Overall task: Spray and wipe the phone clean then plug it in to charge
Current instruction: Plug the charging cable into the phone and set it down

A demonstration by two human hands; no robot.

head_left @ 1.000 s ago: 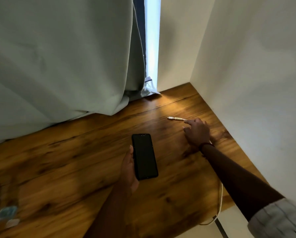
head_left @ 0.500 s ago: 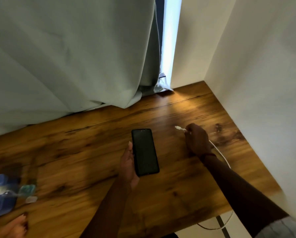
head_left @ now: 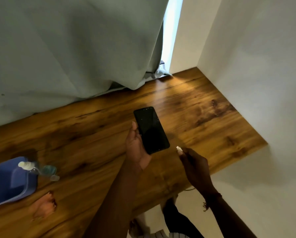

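From the head view, the phone point(head_left: 151, 130) sits in the left hand point(head_left: 137, 146), dark screen up, over the wooden bench point(head_left: 92, 134). That grip is clamped round its lower half, with the thumb lying along the left edge. The right hand point(head_left: 195, 167) pinches the white charger plug point(head_left: 178, 149), grip closed on it, tip aimed at the phone's bottom edge, near but not yet touching. The spray bottle point(head_left: 44, 169) and blue cloth point(head_left: 11, 181) lie well apart at the left of the bench, so spraying and wiping look finished, though the screen is too dark to judge how clean it is. Only seating the plug remains. Against the frame half a second ago, the phone has tilted its lower end toward the right hand. The plug has come off the bench on the phone's far right and closed in on the port end.
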